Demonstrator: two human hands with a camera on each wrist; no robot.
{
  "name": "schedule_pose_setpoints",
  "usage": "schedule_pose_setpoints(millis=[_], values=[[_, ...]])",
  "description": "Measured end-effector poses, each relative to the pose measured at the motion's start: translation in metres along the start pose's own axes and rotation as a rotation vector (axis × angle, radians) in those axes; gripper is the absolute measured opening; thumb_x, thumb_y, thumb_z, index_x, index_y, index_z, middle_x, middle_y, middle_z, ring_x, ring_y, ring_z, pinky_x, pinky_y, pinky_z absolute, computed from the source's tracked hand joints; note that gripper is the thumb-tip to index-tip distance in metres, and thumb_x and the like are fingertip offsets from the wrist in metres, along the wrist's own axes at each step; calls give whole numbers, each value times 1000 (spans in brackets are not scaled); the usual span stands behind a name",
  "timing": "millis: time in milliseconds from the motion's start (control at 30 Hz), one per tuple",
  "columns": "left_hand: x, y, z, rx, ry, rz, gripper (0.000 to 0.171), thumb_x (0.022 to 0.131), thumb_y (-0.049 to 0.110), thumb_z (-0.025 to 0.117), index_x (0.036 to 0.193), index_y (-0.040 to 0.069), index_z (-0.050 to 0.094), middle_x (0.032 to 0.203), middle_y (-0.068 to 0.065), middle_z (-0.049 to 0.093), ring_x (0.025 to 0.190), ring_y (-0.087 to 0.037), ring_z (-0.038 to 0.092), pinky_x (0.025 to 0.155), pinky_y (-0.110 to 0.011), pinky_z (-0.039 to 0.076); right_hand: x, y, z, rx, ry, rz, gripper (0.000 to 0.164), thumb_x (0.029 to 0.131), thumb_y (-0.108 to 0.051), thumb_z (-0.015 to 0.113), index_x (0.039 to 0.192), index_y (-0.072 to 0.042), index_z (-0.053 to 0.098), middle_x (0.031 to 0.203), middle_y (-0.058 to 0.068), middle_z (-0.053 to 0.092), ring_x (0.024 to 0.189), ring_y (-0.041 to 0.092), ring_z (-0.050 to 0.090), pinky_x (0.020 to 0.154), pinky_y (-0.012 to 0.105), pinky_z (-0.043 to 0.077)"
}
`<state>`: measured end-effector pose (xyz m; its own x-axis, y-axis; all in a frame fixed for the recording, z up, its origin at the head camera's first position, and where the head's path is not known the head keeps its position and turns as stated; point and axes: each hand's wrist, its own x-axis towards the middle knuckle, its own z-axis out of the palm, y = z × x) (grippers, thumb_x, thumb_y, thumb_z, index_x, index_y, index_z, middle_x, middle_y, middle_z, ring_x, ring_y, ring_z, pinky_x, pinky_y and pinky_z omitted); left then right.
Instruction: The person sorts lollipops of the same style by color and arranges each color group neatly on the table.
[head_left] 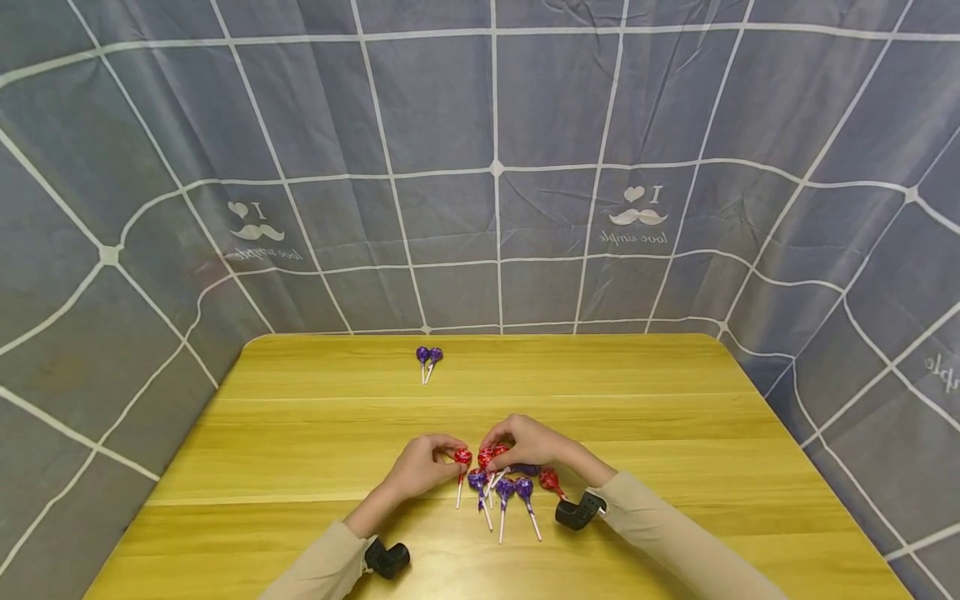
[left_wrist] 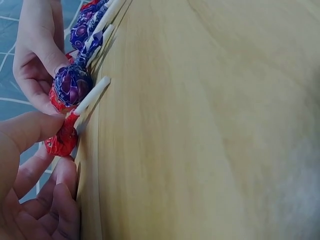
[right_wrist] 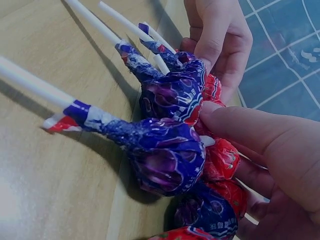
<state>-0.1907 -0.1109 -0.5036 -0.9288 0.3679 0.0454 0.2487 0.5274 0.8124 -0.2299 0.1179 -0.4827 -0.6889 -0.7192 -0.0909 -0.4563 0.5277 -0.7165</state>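
Note:
My left hand (head_left: 420,468) pinches a red-wrapped lollipop (head_left: 462,457) between thumb and fingers, its white stick pointing toward me. In the left wrist view the thumb lies against the neck of this red lollipop (left_wrist: 62,140). Close to its right, my right hand (head_left: 534,442) has thumb and fingers around a red lollipop (right_wrist: 222,159) among other red ones. Several purple-wrapped lollipops, including one (head_left: 506,487) in front of the right hand, lie with sticks toward me. One more red lollipop (head_left: 550,480) is beside the right wrist. Part of the bunch hides under the right hand.
Two purple lollipops (head_left: 429,356) lie together near the far edge of the wooden table (head_left: 300,433). Grey curtains (head_left: 450,217) with white grid lines stand behind and at both sides. A black wrist camera (head_left: 579,512) sits low by the right sleeve.

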Motion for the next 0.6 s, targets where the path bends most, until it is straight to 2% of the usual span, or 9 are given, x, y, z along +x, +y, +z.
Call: schedule_pose_setpoints(millis=[300,600], values=[[-1,1,-1,1,36,-24,27,80,15,75,104,4,72,97,-11,73,55,-4,48,47,-19,38,1,4,2,39,10,15,23,86,-18,72,107,-9,70,103,2,72,95,10,65,85,21,50],[-3,2,-3,-29,73,-62,27,78,14,75,103,3,72,95,-12,73,57,-7,52,49,-20,39,2,5,2,54,28,16,23,86,-19,72,107,-9,70,104,2,72,99,15,66,87,23,50]])
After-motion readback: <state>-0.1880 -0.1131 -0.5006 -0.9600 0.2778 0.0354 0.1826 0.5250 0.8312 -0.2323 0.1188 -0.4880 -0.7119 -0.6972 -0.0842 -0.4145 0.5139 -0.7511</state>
